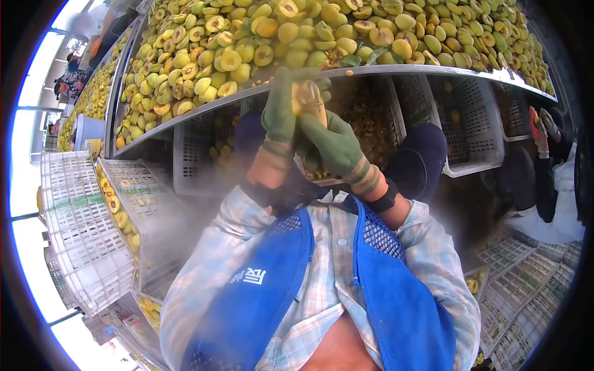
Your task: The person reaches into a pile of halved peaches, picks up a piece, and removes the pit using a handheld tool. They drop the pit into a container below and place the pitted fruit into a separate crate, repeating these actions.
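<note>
- both hands in green gloves, raised together just below the table edge, at the middle of the view
- left hand (279,111) wrapped around the left side of a yellow fruit (309,98), fingers curled over its top
- right hand (334,145) closed on the same fruit from below and right, thumb up against it
- fruit is upright between the two palms, touching both gloves, just under the metal rim of the table (433,69)
- blue mesh apron (396,290) and plaid sleeves fill the lower view, black wristband on the right forearm
- white plastic crates (80,229) stacked at left, one holding cut fruit halves
- more white crates (470,117) under the table, behind the hands; some pieces inside
- table top is heaped with yellow-green fruit halves (297,37), many cut face up, a few leaves mixed in
- another person's gloved hand (544,127) at far right near the table edge
- second long table of fruit (93,93) runs off at far left
</note>
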{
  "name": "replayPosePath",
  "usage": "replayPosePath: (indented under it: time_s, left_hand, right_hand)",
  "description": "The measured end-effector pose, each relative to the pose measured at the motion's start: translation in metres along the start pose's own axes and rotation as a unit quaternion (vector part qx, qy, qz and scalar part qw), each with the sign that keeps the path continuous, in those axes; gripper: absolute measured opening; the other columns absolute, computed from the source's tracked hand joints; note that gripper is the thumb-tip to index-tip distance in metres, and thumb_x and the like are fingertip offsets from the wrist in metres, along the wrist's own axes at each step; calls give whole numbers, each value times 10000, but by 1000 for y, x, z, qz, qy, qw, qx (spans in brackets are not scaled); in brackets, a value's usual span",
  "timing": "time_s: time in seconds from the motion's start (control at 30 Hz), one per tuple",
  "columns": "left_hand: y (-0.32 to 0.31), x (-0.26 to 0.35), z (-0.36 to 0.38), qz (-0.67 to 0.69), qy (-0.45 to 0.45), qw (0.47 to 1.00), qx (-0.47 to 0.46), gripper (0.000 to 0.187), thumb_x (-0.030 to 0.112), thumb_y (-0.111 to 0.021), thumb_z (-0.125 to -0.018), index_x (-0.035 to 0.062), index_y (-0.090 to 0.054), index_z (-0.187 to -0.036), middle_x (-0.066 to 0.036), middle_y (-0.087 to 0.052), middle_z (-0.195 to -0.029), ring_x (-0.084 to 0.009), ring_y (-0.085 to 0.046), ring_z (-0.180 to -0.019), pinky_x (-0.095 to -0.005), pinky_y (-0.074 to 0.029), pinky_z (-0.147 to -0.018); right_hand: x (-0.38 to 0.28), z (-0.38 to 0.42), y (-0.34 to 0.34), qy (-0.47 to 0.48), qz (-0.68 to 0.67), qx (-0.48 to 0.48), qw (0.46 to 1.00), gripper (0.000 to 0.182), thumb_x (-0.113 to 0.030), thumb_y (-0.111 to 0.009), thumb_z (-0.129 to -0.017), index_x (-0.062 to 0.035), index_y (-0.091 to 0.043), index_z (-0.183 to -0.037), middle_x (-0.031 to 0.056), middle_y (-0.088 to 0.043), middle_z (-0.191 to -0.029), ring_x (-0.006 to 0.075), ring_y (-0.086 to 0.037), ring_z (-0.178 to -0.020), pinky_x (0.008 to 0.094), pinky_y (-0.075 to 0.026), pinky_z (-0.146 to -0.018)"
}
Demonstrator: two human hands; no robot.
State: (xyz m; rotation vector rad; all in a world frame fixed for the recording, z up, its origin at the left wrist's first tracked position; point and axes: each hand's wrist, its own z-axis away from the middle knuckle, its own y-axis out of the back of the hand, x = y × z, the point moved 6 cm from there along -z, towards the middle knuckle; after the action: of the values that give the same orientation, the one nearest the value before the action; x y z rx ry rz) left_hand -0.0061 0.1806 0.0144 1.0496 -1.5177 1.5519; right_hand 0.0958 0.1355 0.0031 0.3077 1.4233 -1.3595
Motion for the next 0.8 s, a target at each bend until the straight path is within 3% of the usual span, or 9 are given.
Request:
replayPosePath:
  time_s: [0.03,0.07,0.27,0.37,0.57,0.67,0.8]
  left_hand:
    - [-10,-1,8,138,41,990,12,521,439,-406,-1030,-17,-570,-1222,-185,-642,-1121,-297,-673,-968,-363,-567,-822]
    - [-17,2,13,128,46,991,9,565,467,-354,-1032,-27,-553,-1217,-215,-630,-1125,-350,-667,-966,-391,-568,-817]
    - [-18,15,31,-27,-40,998,-35,534,437,-383,-1029,-34,-580,-1186,-216,-638,-1131,-317,-668,-963,-400,-557,-841]
    - [-24,22,40,-84,-104,986,-99,517,407,-385,-1031,-45,-598,-1166,-208,-644,-1123,-297,-670,-945,-396,-552,-851]
    - [-26,32,46,-205,-129,957,-162,461,310,-362,-1043,-59,-631,-1109,-189,-663,-1088,-259,-675,-915,-369,-560,-831]
    - [-26,32,50,-184,-119,962,-162,422,279,-384,-1044,-47,-649,-1085,-170,-680,-1056,-226,-674,-917,-340,-560,-818]
    - [-18,19,49,-198,-111,962,-150,368,242,-415,-1036,-29,-662,-1073,-147,-690,-1052,-199,-678,-880,-318,-556,-796]
  right_hand:
    - [1,6,0,-8,-16,0,1000,279,-316,-577,-970,-45,-563,-1034,26,-606,-698,72,-538,-485,207,-419,-412]
    - [2,11,-1,-15,-32,0,999,282,-324,-574,-970,-47,-563,-1023,28,-610,-699,74,-540,-477,208,-420,-406]
    - [-7,42,-2,-21,59,28,998,314,-361,-575,-956,-46,-568,-971,26,-605,-676,88,-555,-469,216,-438,-399]
    - [-10,56,-2,-46,117,34,991,354,-386,-581,-943,-34,-562,-974,32,-607,-675,97,-565,-471,225,-459,-410]
    - [-19,69,1,-16,241,44,969,414,-426,-578,-933,-14,-548,-952,50,-612,-674,104,-595,-505,243,-496,-440]
    - [-24,77,-3,-53,262,46,963,412,-407,-577,-929,4,-556,-957,100,-641,-693,167,-639,-545,299,-519,-484]
    - [-17,72,12,55,424,57,902,412,-377,-570,-920,30,-563,-983,173,-663,-729,269,-683,-636,374,-533,-576]
